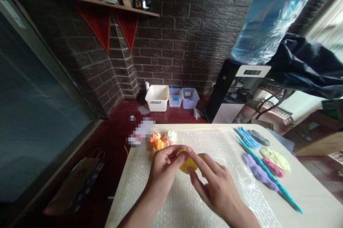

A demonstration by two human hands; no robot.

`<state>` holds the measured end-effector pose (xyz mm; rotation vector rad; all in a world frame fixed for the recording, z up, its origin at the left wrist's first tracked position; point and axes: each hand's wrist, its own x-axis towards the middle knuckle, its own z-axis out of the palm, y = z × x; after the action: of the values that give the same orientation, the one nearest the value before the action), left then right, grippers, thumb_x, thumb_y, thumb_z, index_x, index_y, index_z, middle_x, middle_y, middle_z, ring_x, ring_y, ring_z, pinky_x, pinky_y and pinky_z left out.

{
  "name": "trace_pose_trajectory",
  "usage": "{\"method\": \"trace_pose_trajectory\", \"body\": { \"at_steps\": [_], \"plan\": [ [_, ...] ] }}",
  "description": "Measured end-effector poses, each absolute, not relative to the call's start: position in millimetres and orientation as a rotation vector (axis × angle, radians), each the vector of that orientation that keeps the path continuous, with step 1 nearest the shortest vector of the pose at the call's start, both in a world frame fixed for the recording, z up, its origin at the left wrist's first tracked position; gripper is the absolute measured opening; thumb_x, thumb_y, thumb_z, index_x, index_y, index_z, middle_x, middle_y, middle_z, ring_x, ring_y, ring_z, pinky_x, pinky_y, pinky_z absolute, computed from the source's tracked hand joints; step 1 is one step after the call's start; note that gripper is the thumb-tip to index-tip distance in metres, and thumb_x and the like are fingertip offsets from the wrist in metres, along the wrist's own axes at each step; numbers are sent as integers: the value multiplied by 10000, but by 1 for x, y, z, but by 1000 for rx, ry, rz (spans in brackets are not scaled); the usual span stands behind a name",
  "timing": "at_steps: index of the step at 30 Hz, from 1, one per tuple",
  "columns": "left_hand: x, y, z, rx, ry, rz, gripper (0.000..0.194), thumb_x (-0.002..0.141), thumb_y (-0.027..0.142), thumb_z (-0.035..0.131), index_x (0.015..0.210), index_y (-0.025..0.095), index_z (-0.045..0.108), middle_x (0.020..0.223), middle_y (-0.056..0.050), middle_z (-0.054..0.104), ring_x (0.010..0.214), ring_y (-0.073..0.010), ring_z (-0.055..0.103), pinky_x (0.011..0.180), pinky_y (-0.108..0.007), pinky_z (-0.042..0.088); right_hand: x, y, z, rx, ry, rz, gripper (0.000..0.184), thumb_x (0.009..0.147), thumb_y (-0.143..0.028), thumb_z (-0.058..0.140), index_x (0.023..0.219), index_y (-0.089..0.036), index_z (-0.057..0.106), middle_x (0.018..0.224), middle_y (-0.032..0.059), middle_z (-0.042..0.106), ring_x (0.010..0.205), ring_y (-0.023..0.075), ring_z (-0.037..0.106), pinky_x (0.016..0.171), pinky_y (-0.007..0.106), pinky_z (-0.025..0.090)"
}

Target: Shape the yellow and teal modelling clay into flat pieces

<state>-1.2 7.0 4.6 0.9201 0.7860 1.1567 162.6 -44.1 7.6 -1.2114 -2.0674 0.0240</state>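
Note:
A flattened, roundish yellow piece (186, 165), which looks like soft clay, is held up over the table between both hands. My left hand (164, 163) pinches its left and upper edge, with the thumb lying across its face. On the other side, my right hand (214, 178) grips the right edge between thumb and fingers. Just beyond my left hand sits a small cluster of orange, pink and pale green lumps (158, 144). Bubble wrap (209, 142) lies under the hands.
Right of the bubble wrap on the table (311, 188) are a long teal strip (278, 183), a purple piece (258, 171), a pink piece (273, 168), a pale yellow piece (277, 159), blue strands (246, 138) and a grey piece (258, 137). Bins (157, 104) and a water dispenser (227, 112) stand behind.

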Motion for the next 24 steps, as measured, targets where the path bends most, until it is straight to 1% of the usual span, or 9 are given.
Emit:
{"method": "trace_pose_trajectory", "body": {
  "at_steps": [3, 5, 9, 11, 14, 17, 20, 22, 24],
  "plan": [
    [-1, 7, 6, 940, 760, 1156, 306, 824, 398, 886, 1009, 158, 840, 999, -117, 820, 975, -237, 750, 878, -305, 568, 162, -46, 4, -1174, -1995, 160, 642, 1042, -175, 538, 1656, -281, 384, 930, 49, 703, 681, 182, 682, 582, 298, 602],
    [-2, 6, 7, 945, 747, 1149, 309, 827, 393, 884, 1023, 158, 838, 1003, -116, 820, 964, -232, 751, 864, -298, 568, 162, -46, 3, -1155, -1878, 271, 600, 1041, -192, 574, 1620, -287, 444, 925, 44, 710, 681, 173, 679, 603, 293, 615],
    [-5, 6, 7, 962, 715, 1123, 320, 838, 397, 875, 1047, 158, 839, 997, -116, 824, 942, -232, 760, 842, -296, 566, 159, -47, 3, -1139, -1683, 542, 449, 1036, -249, 644, 1480, -301, 608, 1030, 68, 755, 780, 172, 716, 668, 272, 645],
    [-6, 6, 7, 971, 693, 1100, 331, 839, 400, 875, 1062, 159, 841, 976, -114, 826, 899, -223, 761, 828, -300, 567, 157, -47, 5, -1104, -1599, 709, 377, 1037, -267, 651, 1413, -299, 648, 1064, 71, 768, 786, 163, 719, 631, 238, 628],
    [-5, 6, 8, 956, 674, 1098, 340, 824, 395, 888, 1064, 158, 845, 979, -115, 830, 900, -224, 762, 842, -313, 576, 155, -46, 8, -1040, -1513, 830, 374, 1036, -271, 654, 1409, -302, 644, 1175, 85, 771, 753, 138, 705, 560, 193, 585],
    [-5, 6, 9, 924, 668, 1104, 354, 792, 380, 914, 1059, 156, 848, 996, -121, 834, 941, -238, 768, 877, -329, 587, 156, -46, 6, -1033, -1532, 857, 374, 1035, -264, 655, 1406, -308, 663, 1231, 92, 763, 752, 131, 691, 571, 198, 583],
    [-5, 6, 7, 896, 662, 1111, 341, 787, 364, 919, 1049, 158, 849, 1025, -126, 837, 958, -240, 773, 890, -331, 591, 158, -47, 2, -1080, -1556, 759, 411, 1029, -248, 666, 1436, -302, 650, 1232, 97, 757, 812, 156, 706, 662, 255, 618],
    [-4, 7, 5, 876, 658, 1137, 314, 801, 358, 910, 1041, 166, 848, 1050, -122, 836, 970, -225, 769, 889, -309, 586, 158, -48, 0, -1115, -1593, 611, 449, 1020, -225, 673, 1462, -288, 633, 1183, 93, 755, 813, 165, 702, 719, 296, 623],
    [-3, 8, 2, 860, 658, 1162, 289, 801, 348, 912, 1019, 170, 848, 1040, -111, 835, 964, -203, 761, 878, -279, 579, 159, -49, 1, -1140, -1661, 489, 457, 1015, -203, 671, 1465, -275, 633, 1059, 71, 750, 783, 167, 689, 719, 306, 607]
  ]
}}
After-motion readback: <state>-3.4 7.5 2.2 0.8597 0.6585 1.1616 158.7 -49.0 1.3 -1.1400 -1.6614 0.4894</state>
